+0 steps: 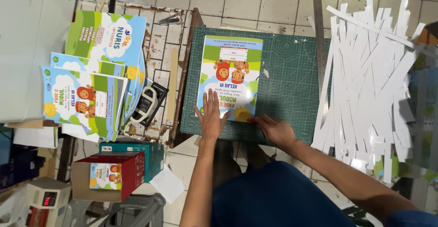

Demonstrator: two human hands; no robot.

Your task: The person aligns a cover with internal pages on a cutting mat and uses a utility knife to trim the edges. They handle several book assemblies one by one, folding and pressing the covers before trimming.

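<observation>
A green cutting mat (pixel 292 81) lies on a worn tiled floor (pixel 255 3), and on it rests a colourful booklet (pixel 232 72). The left hand (pixel 211 115) presses flat and spread on its lower edge; the right hand (pixel 273 129) touches its corner, fingers loosely curled, holding nothing. White paper strips (pixel 369 81) pile to the right, a metal ruler (pixel 318 31) beside them, more booklets (pixel 98 72) and a tape dispenser (pixel 147 103) to the left.

My one head camera looks straight down from close above at the green cutting mat (pixel 292 72) and floor

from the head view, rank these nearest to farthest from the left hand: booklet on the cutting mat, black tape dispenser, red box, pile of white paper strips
From the left hand:
1. booklet, under its palm on the mat
2. black tape dispenser, to its left
3. red box, lower left
4. white paper strips, far right
</observation>
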